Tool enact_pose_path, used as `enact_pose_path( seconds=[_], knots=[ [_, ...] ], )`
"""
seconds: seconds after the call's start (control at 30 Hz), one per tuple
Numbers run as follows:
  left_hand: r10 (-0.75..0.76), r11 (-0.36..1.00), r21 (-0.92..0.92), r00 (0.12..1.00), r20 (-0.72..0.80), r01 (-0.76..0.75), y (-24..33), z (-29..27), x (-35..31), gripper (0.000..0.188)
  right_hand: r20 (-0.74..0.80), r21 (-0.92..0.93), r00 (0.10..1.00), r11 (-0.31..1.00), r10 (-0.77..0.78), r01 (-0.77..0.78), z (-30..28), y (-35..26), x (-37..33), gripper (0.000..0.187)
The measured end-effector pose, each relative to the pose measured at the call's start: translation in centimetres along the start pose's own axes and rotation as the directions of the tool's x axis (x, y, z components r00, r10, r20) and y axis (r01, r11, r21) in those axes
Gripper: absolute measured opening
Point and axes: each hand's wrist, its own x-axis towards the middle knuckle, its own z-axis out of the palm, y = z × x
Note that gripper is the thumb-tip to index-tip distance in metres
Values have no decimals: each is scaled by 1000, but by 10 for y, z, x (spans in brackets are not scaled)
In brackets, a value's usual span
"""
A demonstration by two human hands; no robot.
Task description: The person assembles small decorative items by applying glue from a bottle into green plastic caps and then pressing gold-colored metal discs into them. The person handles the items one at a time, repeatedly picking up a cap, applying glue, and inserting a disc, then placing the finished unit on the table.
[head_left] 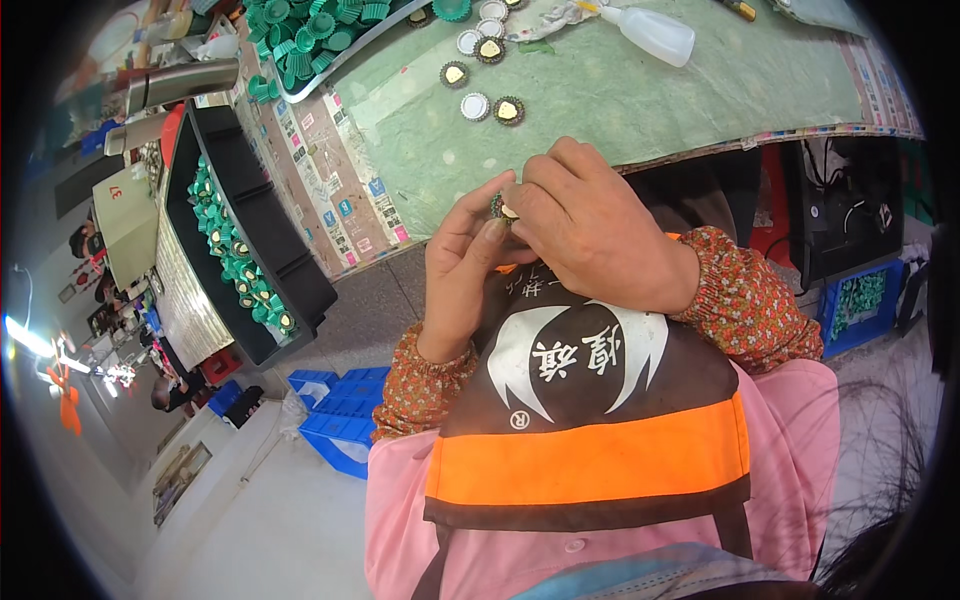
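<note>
Pink shirt [795, 420] and brown-orange apron [590, 455] at bottom centre. Left hand [462, 258] fingers clamped on fluted cap [498, 206], mid-frame; right hand [600, 232] over it, grip hidden, can't tell. Loose caps [509, 111], squeeze bottle [655, 37] on green tabletop [420, 150], top.

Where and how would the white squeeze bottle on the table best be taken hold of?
Probably around the middle of the white squeeze bottle's wide body, with the right hand coming from above on the near side. It lies on its side, rounded base rightward; the thin nozzle points left, offering less to grip.
</note>
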Motion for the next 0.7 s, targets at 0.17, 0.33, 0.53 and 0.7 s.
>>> enact_pose_path(
  seconds=[0.17,0.33,0.53,0.7],
  knots=[
    [21,998,61,1000,-5,-20,5,4,2,40,-45,4,999,1000,-21,21,7,4,-3,28],
    [-35,999,-8,999,-34,34,0,3,7,27,-3,173,999,984,42,-41,8,7,-6,25],
    [11,999,36,998,-61,-8,2,9,9,24,110,420,926,828,360,-372,-1,10,-7,20],
    [55,995,86,996,-72,-49,-5,10,8,24,242,493,847,692,473,-527,2,8,-7,18]
  ],
)
